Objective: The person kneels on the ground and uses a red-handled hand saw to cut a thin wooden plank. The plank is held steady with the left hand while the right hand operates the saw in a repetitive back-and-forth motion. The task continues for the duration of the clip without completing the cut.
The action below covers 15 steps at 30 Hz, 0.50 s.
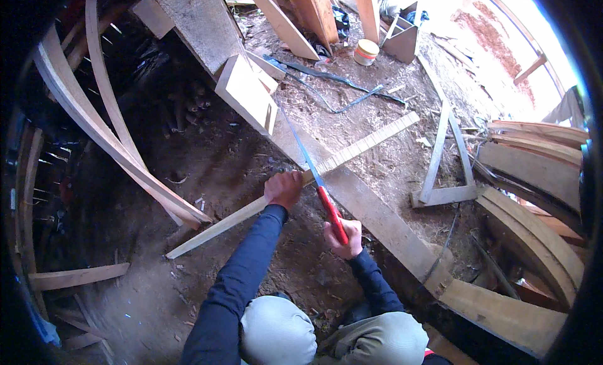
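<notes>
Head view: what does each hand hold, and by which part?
The right hand holds the saw by its red handle; the left hand, the wooden strip near its middle.

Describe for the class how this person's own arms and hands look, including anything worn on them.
Both arms are in long, dark navy sleeves: the left sleeve and right sleeve each reach about to the wrist. The left hand and right hand are bare, without gloves. No markings can be made out on the sleeves.

Pale wooden strip [370, 142], partly hidden by left fingers [290, 179]; red saw handle [330, 208], partly covered by right fingers [329, 234]; left sleeve [233, 289], cut off at lower edge
</notes>
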### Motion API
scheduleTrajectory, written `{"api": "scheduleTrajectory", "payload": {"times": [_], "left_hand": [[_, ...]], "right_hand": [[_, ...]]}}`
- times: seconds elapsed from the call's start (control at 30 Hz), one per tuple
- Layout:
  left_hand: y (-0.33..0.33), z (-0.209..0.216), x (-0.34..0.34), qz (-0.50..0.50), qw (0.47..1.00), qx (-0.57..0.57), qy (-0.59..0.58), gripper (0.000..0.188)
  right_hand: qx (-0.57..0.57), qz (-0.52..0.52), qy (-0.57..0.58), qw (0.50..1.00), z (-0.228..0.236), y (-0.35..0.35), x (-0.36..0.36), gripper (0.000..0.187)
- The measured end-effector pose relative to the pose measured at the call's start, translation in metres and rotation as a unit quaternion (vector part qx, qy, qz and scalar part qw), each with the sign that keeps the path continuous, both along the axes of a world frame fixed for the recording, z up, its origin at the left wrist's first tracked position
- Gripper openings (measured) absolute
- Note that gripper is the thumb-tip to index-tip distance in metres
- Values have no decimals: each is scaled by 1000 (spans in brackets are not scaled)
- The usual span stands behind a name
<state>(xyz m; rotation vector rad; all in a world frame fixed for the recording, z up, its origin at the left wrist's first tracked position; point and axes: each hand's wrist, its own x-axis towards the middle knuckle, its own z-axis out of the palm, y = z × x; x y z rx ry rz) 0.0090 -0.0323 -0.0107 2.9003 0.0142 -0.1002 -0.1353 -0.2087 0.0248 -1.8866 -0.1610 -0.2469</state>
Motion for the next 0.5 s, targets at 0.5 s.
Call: {"api": "scheduleTrajectory", "payload": {"times": [0.5], "left_hand": [[17, -15, 3, -62, 997, -23, -38, 52]], "right_hand": [[23, 8, 62, 998, 27, -12, -30, 26]]}}
